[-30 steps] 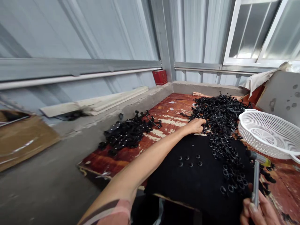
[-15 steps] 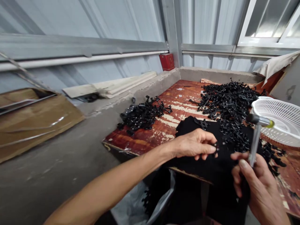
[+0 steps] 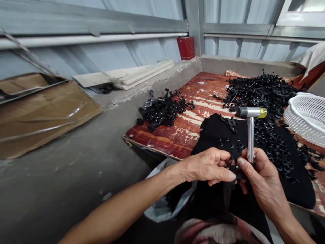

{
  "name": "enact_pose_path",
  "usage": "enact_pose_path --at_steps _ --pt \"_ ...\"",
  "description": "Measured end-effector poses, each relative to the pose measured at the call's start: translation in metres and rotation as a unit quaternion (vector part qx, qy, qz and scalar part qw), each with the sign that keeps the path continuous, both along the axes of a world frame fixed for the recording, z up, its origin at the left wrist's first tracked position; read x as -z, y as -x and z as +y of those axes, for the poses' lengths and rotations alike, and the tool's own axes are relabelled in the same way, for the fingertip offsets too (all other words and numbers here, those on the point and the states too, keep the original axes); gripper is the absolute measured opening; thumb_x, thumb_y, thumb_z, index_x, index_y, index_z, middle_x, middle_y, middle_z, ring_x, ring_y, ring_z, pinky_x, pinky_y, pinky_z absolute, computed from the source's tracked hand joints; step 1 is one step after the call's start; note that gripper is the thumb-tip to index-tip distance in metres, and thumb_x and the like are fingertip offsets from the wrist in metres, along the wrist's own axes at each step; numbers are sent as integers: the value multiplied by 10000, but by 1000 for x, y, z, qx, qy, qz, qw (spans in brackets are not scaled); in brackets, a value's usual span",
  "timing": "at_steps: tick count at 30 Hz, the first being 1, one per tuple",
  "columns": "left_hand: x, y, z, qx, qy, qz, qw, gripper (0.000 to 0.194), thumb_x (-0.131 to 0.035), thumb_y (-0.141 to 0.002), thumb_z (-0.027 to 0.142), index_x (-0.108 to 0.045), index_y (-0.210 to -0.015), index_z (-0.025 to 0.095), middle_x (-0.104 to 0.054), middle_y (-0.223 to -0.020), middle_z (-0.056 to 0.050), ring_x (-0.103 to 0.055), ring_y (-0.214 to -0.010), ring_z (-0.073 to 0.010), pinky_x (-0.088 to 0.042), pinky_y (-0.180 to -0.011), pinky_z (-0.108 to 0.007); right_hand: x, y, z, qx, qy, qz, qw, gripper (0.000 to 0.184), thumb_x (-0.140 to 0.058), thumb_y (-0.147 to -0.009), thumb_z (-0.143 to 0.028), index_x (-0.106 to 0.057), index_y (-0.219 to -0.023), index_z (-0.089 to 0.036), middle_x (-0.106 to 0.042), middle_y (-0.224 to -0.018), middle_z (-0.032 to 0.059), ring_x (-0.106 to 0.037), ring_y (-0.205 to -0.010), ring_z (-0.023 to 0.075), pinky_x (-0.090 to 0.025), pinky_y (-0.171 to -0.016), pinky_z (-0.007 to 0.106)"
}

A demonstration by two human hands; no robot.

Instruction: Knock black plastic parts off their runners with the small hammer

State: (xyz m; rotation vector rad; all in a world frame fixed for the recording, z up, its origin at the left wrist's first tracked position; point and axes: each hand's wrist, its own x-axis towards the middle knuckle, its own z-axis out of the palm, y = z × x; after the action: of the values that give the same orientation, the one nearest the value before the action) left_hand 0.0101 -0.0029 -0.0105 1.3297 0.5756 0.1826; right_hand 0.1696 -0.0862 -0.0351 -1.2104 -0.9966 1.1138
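Observation:
My left hand [image 3: 212, 166] pinches a small black part [image 3: 232, 169] at the front edge of the black cloth [image 3: 210, 135]. Close against it, my right hand [image 3: 264, 176] grips a small mallet [image 3: 251, 135], its metal shaft upright and its head, black at one end and yellow at the other, on top. The right fingertips also touch the black part. Just beyond the hands, several black round pieces [image 3: 231, 146] lie in rows on the cloth. A few long black parts [image 3: 230, 123] rest behind them. Fingers hide much of the held part.
A large heap of black parts [image 3: 259, 93] covers the back right of the worn red table [image 3: 189, 142]; a smaller heap [image 3: 162, 110] is on the left. White baskets [image 3: 307, 115] stand at right. Below the table edge is an open bag [image 3: 162, 210]. Cardboard [image 3: 50, 115] leans at far left.
My hands have come together, and both now touch the black part. The mallet has moved left with my right hand. The view has tilted down, showing rows of round pieces on the cloth.

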Motion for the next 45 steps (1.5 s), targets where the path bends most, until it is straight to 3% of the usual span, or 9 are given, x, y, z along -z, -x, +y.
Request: enact_pose_path --at_steps 5,10,14,17,24,28,33,37,45 --pt "7 6 -8 -118 53 -32 991 337 -720 -693 431 -538 -758 155 -452 -525 89 -372 -356 -18 -326 -364 -155 2 9 -1 -21 2 8 1000 232 -675 -879 -420 -536 -986 -269 -529 -774 -52 -435 -465 77 -416 -335 164" --pt "13 14 -10 -181 103 -36 977 303 -748 -644 341 -536 -744 149 -504 -524 66 -399 -366 -19 -340 -363 -140 11 17 -4 -10 5 23 1000 243 -695 -862 -390 -516 -944 -248 -530 -718 -58 -423 -441 73 -400 -312 146" --pt "15 18 -7 -195 177 -37 964 299 -752 -567 252 -509 -706 149 -638 -651 -10 -429 -382 -21 -362 -353 -146 12 21 -3 2 3 33 999 260 -704 -854 -375 -500 -944 -240 -549 -739 -54 -434 -438 71 -408 -308 146" --pt "15 18 -2 -162 207 -24 964 324 -769 -561 250 -522 -755 167 -570 -569 48 -430 -366 -36 -383 -331 -154 9 23 -1 -4 6 35 999 255 -701 -858 -372 -502 -938 -235 -543 -731 -56 -439 -457 74 -416 -319 144" --pt "12 20 6 -126 126 -1 984 308 -781 -605 321 -573 -744 140 -517 -467 52 -453 -360 -58 -371 -318 -146 5 23 4 -9 11 18 1000 256 -706 -853 -388 -527 -941 -228 -550 -671 -55 -444 -432 73 -393 -327 139" --pt "4 19 18 -197 130 2 972 306 -786 -587 237 -531 -736 153 -496 -484 75 -395 -342 -22 -270 -303 -109 5 17 0 5 27 16 999 260 -663 -880 -431 -548 -990 -226 -588 -640 -31 -471 -401 87 -394 -341 168" --pt "4 12 39 -295 128 33 946 249 -719 -662 107 -492 -748 160 -472 -526 84 -354 -347 2 -179 -317 -93 9 11 -22 77 61 50 994 281 -707 -847 -416 -569 -1021 -243 -629 -843 20 -502 -461 96 -411 -344 184" --pt "7 10 46 -304 138 59 941 188 -645 -730 60 -484 -738 156 -470 -534 76 -338 -344 4 -165 -314 -102 14 9 -39 134 109 120 978 336 -778 -779 -403 -590 -1014 -253 -614 -807 3 -491 -495 94 -414 -368 159" --pt "6 9 48 -312 135 90 936 195 -659 -721 53 -491 -723 152 -504 -552 60 -344 -335 4 -152 -313 -111 19 6 -44 143 130 146 970 328 -782 -779 -396 -588 -1004 -257 -620 -765 -6 -474 -470 84 -414 -357 150"
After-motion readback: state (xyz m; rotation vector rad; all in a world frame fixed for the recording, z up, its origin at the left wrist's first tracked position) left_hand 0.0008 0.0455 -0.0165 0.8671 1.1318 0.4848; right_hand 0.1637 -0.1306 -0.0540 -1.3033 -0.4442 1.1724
